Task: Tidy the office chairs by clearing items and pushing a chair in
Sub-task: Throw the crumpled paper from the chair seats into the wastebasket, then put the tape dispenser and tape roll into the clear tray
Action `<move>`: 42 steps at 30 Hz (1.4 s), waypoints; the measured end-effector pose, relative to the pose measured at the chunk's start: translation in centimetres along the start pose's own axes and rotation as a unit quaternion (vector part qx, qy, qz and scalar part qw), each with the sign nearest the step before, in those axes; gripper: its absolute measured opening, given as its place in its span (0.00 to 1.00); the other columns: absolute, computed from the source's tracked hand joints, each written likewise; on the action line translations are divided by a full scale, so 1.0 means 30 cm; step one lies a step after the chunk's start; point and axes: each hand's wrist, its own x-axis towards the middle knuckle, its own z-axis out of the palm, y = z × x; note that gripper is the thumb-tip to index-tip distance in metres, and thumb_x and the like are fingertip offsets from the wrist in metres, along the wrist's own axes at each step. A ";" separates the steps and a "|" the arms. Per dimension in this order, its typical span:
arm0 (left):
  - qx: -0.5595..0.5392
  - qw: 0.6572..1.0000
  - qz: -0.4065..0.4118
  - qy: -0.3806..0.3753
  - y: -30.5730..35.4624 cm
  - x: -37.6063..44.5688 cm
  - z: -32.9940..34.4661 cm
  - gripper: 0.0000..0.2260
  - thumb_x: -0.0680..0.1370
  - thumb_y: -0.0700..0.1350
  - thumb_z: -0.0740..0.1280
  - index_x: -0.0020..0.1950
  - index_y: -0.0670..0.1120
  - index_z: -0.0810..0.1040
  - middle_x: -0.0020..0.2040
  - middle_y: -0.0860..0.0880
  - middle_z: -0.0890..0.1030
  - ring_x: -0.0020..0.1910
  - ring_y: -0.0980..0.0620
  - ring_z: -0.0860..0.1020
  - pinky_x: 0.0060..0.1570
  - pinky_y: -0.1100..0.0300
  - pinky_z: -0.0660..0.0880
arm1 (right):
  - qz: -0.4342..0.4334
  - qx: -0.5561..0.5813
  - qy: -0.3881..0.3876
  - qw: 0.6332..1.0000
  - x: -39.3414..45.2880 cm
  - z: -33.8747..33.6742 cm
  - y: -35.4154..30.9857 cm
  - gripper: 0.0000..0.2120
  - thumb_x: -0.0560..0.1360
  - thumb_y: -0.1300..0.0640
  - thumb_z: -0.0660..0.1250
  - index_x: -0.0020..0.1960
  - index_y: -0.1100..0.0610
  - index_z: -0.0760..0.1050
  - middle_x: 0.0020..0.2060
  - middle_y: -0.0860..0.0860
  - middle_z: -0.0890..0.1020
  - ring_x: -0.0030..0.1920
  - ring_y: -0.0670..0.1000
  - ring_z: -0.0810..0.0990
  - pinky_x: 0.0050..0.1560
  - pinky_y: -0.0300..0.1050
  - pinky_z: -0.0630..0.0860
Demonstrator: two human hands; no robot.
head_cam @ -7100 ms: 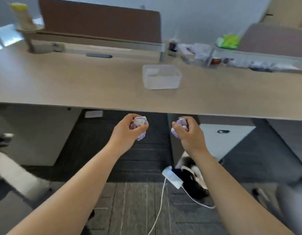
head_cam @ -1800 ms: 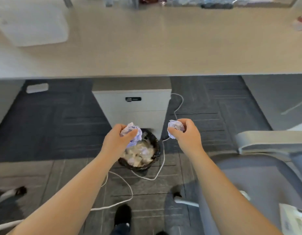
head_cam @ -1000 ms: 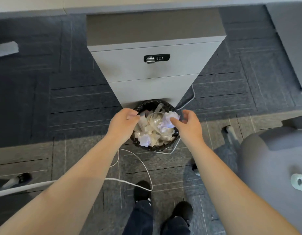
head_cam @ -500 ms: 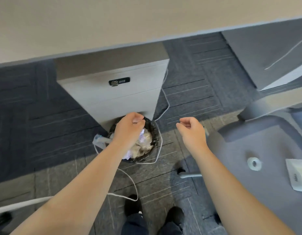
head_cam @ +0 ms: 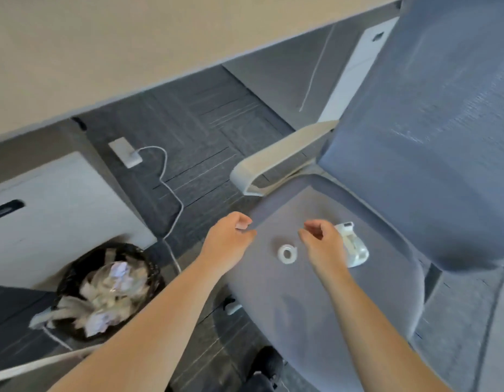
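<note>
A grey-blue office chair (head_cam: 310,301) fills the right side, its seat facing me and its pale armrest (head_cam: 276,158) on the left. On the seat lie a small roll of clear tape (head_cam: 287,253) and a white tape dispenser (head_cam: 354,247). My left hand (head_cam: 229,243) hovers over the seat's left edge, fingers loosely curled, holding nothing. My right hand (head_cam: 322,243) hangs just right of the tape roll, partly covering the dispenser, fingers apart and empty.
A black waste bin (head_cam: 103,292) full of crumpled paper stands at lower left in front of a white drawer cabinet (head_cam: 61,216). A power adapter (head_cam: 125,152) and white cable lie on the dark carpet. The beige desk top (head_cam: 132,46) spans above. My shoes show at the bottom.
Both crumpled papers dropped from my hands into the bin. My view and both empty hands swung right from the bin to above the chair seat.
</note>
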 end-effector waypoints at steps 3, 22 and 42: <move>0.041 0.998 -0.024 -0.034 0.019 0.071 0.186 0.15 0.76 0.43 0.63 0.63 0.44 0.70 0.65 0.46 0.73 0.62 0.50 0.71 0.53 0.60 0.66 | 0.023 0.018 0.006 1.000 0.100 -0.092 0.113 0.13 0.74 0.63 0.64 0.58 0.63 0.74 0.47 0.51 0.75 0.48 0.47 0.73 0.35 0.24 0.67; 0.372 0.925 0.021 -0.074 -0.217 0.469 0.706 0.20 0.74 0.41 0.66 0.65 0.45 0.68 0.64 0.43 0.66 0.63 0.42 0.63 0.57 0.56 0.68 | 0.075 -0.029 0.091 0.993 0.422 -0.137 0.530 0.16 0.74 0.62 0.63 0.61 0.58 0.72 0.54 0.49 0.75 0.59 0.51 0.71 0.47 0.35 0.65; 0.063 0.989 0.027 -0.132 0.003 0.567 0.720 0.17 0.71 0.40 0.70 0.59 0.45 0.74 0.61 0.48 0.75 0.50 0.53 0.75 0.38 0.73 0.71 | 0.169 -0.121 0.084 0.975 0.553 -0.167 0.548 0.27 0.69 0.60 0.69 0.66 0.57 0.66 0.61 0.56 0.74 0.60 0.59 0.73 0.57 0.48 0.70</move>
